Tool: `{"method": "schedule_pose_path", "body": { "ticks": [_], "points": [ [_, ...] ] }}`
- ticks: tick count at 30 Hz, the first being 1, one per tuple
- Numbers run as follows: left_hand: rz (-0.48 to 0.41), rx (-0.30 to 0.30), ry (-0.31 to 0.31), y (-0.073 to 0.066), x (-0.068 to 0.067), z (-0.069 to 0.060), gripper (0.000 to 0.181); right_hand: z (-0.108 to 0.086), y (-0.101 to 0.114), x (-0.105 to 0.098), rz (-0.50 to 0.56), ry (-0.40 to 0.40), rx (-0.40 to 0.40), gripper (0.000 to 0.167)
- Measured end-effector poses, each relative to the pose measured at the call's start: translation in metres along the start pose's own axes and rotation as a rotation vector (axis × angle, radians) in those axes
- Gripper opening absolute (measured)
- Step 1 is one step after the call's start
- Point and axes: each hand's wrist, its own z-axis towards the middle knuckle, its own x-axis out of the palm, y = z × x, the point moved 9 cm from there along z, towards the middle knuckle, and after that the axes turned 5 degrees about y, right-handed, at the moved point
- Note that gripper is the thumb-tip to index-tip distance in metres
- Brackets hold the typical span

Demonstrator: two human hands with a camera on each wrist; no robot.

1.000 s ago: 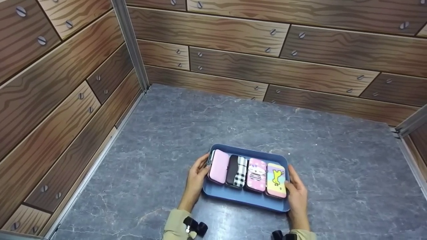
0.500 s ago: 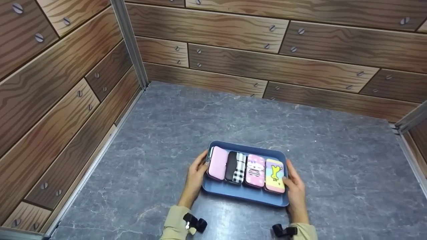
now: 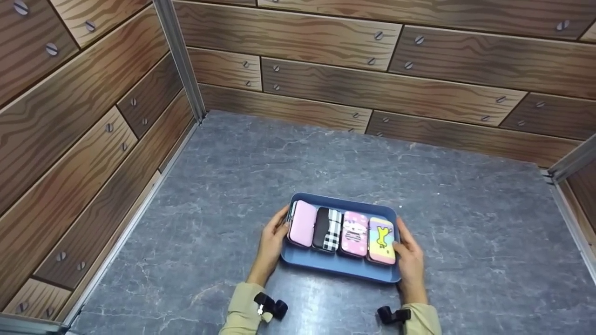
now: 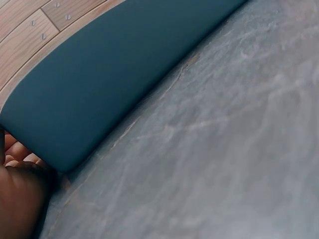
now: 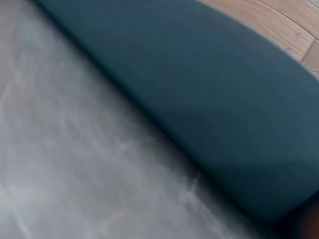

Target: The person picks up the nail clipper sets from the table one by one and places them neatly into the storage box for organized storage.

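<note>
Both hands grip a blue rectangular tray [image 3: 326, 269] with rounded corners by its two short ends. My left hand [image 3: 269, 249] holds the left end, with its thumb at the rim. On the right end my right hand [image 3: 410, 258] has its thumb over the rim and its fingers along the outside. Side by side in the tray lie small flat cases: a plain pink case [image 3: 303, 224], a black and checked case [image 3: 328, 229], a pink case with a cartoon animal [image 3: 355, 233] and a pastel striped case with a yellow figure [image 3: 382, 241]. Another thin edge shows left of the plain pink one.
The tray is over a grey marble-patterned tabletop [image 3: 223, 195]. Wood-print panels [image 3: 326, 88] wall it at the back and left, with a metal post [image 3: 181, 60] in the corner. Another post [image 3: 570, 160] stands at the right.
The head view has tilted down slightly, so everything sits higher in it. The tray's near right corner has moved a little away from me. Both hands keep their hold.
</note>
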Motion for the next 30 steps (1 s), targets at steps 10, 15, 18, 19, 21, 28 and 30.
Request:
{"method": "schedule_pose_path", "body": {
  "ticks": [10, 15, 18, 19, 21, 28, 30],
  "points": [
    [0.049, 0.001, -0.033, 0.001, 0.001, -0.002, 0.045, 0.006, -0.007, -0.004, 0.031, -0.028, 0.033, 0.059],
    [0.040, 0.022, -0.065, -0.002, -0.002, 0.001, 0.045, 0.016, -0.003, -0.002, 0.058, -0.033, 0.026, 0.061],
    [0.028, 0.011, -0.062, -0.002, -0.001, 0.003, 0.046, 0.018, -0.001, -0.003, 0.088, -0.043, 0.017, 0.061],
    [0.022, 0.007, -0.060, -0.001, -0.001, 0.003, 0.046, 0.018, -0.001, -0.004, 0.100, -0.043, 0.020, 0.061],
    [0.014, -0.008, -0.064, 0.000, -0.001, 0.003, 0.046, 0.017, -0.002, -0.004, 0.132, -0.043, 0.027, 0.061],
    [0.008, -0.019, -0.060, 0.001, -0.002, 0.002, 0.046, 0.015, -0.002, -0.004, 0.184, -0.044, 0.001, 0.060],
    [0.005, -0.020, -0.058, 0.000, -0.003, 0.002, 0.046, 0.015, -0.002, -0.003, 0.188, -0.043, -0.004, 0.060]
  ]
}}
